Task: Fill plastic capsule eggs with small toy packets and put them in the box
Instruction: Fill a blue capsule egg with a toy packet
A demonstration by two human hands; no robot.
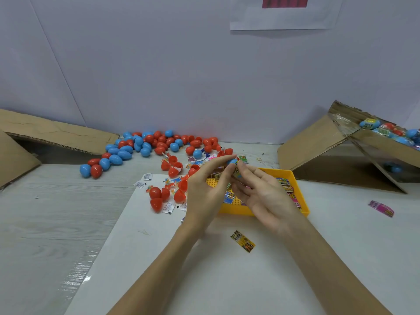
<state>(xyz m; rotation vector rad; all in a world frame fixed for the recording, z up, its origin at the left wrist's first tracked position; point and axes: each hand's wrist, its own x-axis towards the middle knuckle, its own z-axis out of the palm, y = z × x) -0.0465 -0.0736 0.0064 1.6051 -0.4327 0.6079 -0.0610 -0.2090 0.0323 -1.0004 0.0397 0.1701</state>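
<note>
White paper sheet [281, 13] with a dark red block fixed high on the pale wall [159, 64]. Flattened cardboard piece [56, 135] lies far left on the whitish table [45, 212]. Yellow rubber band [259, 159] beyond the tray.

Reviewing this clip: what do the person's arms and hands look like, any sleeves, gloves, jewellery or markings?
Both forearms are bare as far as the frame shows; no sleeves come into view. The left hand and the right hand wear no gloves. No rings, watch, bracelets or markings are visible on either wrist or on the fingers that show. The fingertips are somewhat blurred, so nail detail cannot be told.
</note>
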